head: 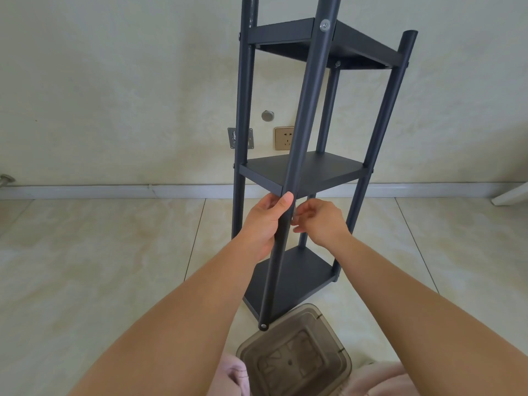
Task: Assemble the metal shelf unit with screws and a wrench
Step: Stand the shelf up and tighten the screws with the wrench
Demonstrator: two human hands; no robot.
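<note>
Dark metal shelf unit (303,172) is standing on the tiled floor (100,252) near the wall (114,81), with 3 shelves showing. Left hand (264,224) is gripping the front post (297,155) just under the middle shelf (323,170), fingers wrapped round it, thumb lying up along the post. Right hand (320,221) is sitting just right of the post, fingers curled and pinching something small and pale against it; cannot tell what. Brown translucent plastic bin (294,352) is sitting at the post's foot. A screw (325,24) is showing at the top shelf.
</note>
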